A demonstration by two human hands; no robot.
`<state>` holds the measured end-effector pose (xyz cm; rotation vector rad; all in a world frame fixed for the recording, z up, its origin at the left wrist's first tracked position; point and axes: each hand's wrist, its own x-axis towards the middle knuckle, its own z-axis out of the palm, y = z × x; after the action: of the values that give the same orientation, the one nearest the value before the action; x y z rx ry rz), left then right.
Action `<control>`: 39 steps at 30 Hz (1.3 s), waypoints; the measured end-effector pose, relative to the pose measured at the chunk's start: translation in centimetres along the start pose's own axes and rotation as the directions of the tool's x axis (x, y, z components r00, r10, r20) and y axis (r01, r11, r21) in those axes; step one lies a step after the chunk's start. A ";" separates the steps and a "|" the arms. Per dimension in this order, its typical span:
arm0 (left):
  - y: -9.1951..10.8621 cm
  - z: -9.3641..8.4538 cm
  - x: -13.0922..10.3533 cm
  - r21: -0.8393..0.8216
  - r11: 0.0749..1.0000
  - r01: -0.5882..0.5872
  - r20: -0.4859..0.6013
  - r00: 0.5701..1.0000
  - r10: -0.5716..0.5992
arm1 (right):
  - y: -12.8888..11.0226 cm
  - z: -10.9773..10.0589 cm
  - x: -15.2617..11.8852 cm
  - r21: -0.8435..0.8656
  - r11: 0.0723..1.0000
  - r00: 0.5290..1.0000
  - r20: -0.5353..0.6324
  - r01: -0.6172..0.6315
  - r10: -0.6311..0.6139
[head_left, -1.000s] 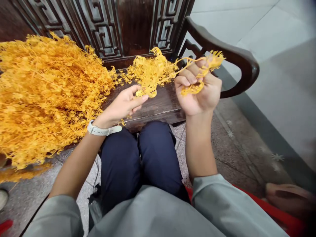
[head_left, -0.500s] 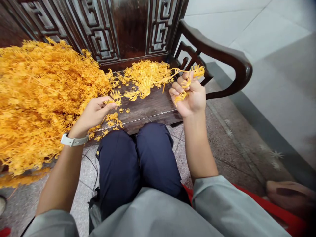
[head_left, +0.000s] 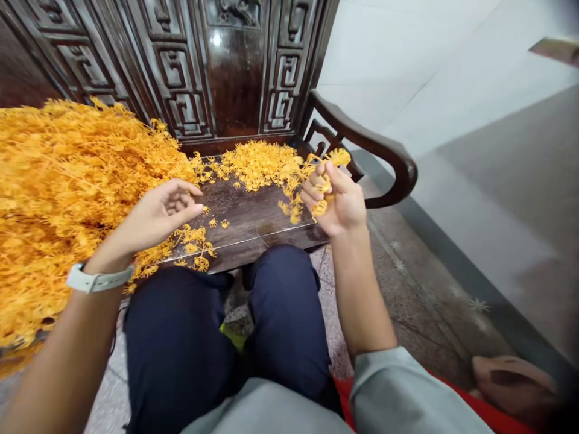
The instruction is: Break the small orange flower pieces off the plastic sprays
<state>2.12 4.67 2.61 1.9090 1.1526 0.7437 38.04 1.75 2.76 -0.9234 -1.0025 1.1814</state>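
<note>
Left fingers (head_left: pixel 187 214) moved off yellow sprig (head_left: pixel 320 208), apart | right fingers (head_left: pixel 309 191) clamped on it, tufts (head_left: pixel 339 158) jutting above

- A dark wooden bench back (head_left: pixel 210 60), fretwork panels (head_left: pixel 174 93) flanking a glossy panel (head_left: pixel 239 87).
- A curved armrest (head_left: pixel 401 164) at right, before a pale wall (head_left: pixel 384 54).
- Speckled floor tiles (head_left: pixel 407 313), with white starburst marks (head_left: pixel 478 305) near a grey band (head_left: pixel 456 268).
- Red material (head_left: pixel 345 395) at lower right, near a blurred brownish object (head_left: pixel 511 377).
</note>
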 end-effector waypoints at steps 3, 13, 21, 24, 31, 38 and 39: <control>4.4 -0.7 2.2 0.244 0.956 -0.163 0.111 0.984 0.140 | -1.3 1.2 0.9 -0.153 0.988 0.993 0.114 -0.025 0.042; 6.2 4.5 5.5 -0.107 0.972 -0.209 0.039 0.976 0.214 | -1.5 8.5 5.5 -0.196 0.979 0.938 0.347 0.064 0.008; 2.0 4.6 3.3 -0.155 0.987 -0.032 0.267 0.961 0.073 | 3.3 7.2 4.9 -0.119 0.991 0.972 0.220 -0.053 0.079; 1.5 4.8 2.5 -0.126 0.992 0.013 0.285 0.958 0.024 | 4.0 6.7 4.3 -0.145 0.986 0.968 0.225 -0.077 0.109; 1.3 5.6 1.7 -0.113 0.992 0.059 0.340 0.940 -0.017 | 4.5 4.7 2.5 -0.104 0.972 0.949 0.217 -0.210 0.228; 1.8 6.2 2.0 -0.111 0.987 0.112 0.369 0.927 -0.064 | 4.5 2.7 3.1 -0.044 0.973 0.959 0.162 -0.227 0.231; 1.7 6.1 1.9 -0.120 0.986 0.113 0.382 0.922 -0.059 | 4.3 1.7 3.8 -0.024 0.978 0.971 0.112 -0.208 0.210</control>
<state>8.45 3.96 1.00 1.7725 0.9101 0.3734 35.54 6.24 -0.36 -0.9992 -1.0226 1.4189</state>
